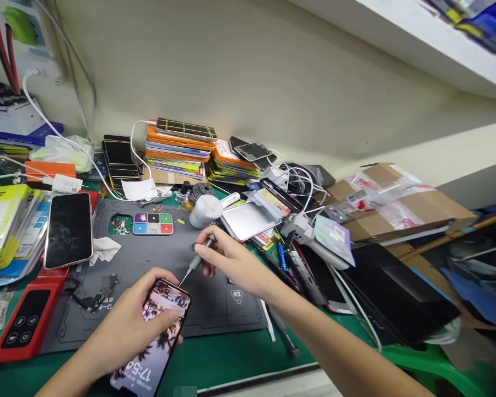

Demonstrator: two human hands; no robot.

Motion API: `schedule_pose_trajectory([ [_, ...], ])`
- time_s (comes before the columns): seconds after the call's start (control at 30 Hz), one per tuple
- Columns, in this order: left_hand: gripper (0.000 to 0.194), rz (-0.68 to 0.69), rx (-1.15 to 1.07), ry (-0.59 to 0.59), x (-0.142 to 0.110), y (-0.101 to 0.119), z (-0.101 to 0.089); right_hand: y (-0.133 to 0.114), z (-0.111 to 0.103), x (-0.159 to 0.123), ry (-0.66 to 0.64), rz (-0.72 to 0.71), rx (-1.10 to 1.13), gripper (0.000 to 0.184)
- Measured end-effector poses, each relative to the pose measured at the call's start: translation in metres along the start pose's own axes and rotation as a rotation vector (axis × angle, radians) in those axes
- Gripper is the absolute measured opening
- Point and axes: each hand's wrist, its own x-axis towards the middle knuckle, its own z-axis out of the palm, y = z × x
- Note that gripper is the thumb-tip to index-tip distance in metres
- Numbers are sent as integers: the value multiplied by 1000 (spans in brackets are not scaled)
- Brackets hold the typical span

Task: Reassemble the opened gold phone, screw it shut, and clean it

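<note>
My left hand point(149, 314) is wrapped round a smartphone point(155, 342), its thumb lying on the lit screen, which shows a clock and a picture. The phone is turned so its clock reads upside down. In my right hand point(215, 253) is a slim grey screwdriver point(195, 262), held between thumb and fingers. Its thin tip meets the phone's far edge; the screw or hole there is too small to see. Both hands are above a dark grey work mat point(215, 309).
A sorting tray with coloured squares point(152, 224) and a white round container point(205, 212) stand on the mat's far side. At left lie another phone point(69, 230) and a red device with buttons point(25, 320). Stacked boxes point(179, 149) line the wall; a cardboard carton point(397, 198) sits right.
</note>
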Motion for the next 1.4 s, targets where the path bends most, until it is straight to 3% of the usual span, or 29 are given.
schedule_pose_trajectory([
  [0.13, 41, 3, -32, 25, -2, 4, 2, 1, 6, 1, 73, -9, -60, 33],
  [0.27, 42, 11, -41, 62, -4, 8, 5, 1, 8, 1, 30, -29, -2, 30],
  [0.4, 44, 23, -37, 62, -3, 7, 4, 1, 7, 0, 73, -34, -35, 30],
  [0.57, 54, 35, 9, 97, -1, 2, 2, 1, 7, 2, 31, -45, 49, 17],
  [0.7, 60, 29, 5, 130, 1, 3, 3, 0, 0, 3, 49, -85, 38, 21],
  [0.83, 60, 44, -40, 160, 0, 4, 5, -1, -9, -6, 178, -186, 50, 23],
  [0.93, 60, 55, -24, 168, 0, 4, 4, 4, -9, -12, 361, -377, -207, 15],
  [1.03, 59, 55, -36, 163, -1, 5, 4, 17, 0, -7, 323, -536, -506, 5],
  [1.23, 56, 36, -65, 134, -5, 9, 6, 31, 20, 40, 253, -587, -732, 29],
  [1.4, 56, 35, -90, 133, -4, 7, 5, 29, 27, 59, 208, -564, -798, 20],
])
